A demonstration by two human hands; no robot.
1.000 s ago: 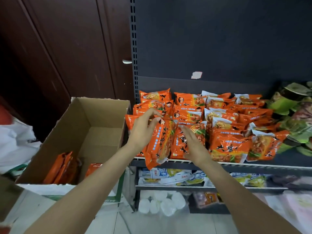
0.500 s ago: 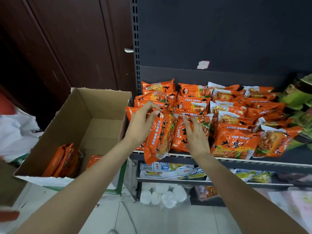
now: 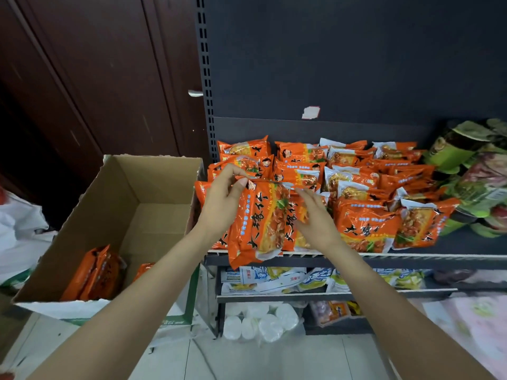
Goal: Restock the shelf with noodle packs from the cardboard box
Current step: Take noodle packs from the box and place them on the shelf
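Note:
Several orange noodle packs (image 3: 365,223) lie piled on the dark shelf (image 3: 411,259). My left hand (image 3: 222,204) pinches the top edge of an upright orange pack (image 3: 258,229) at the shelf's front left; its bottom hangs over the shelf lip. My right hand (image 3: 315,215) rests with straight fingers on the neighbouring pack (image 3: 295,215), just right of that one. The open cardboard box (image 3: 153,185) stands left of the shelf with a few orange packs (image 3: 96,272) in its near corner.
Green packets (image 3: 472,176) fill the shelf's right end. Lower shelves hold blue-and-yellow packs (image 3: 274,278) and white rolls (image 3: 258,322). A white plastic bag (image 3: 16,229) lies left of the box. A dark wooden door (image 3: 109,78) stands behind the box.
The view has tilted down slightly. My left hand's pinch stays at the pack's top edge; my right hand has shifted a little over the neighbouring pack with fingers spread.

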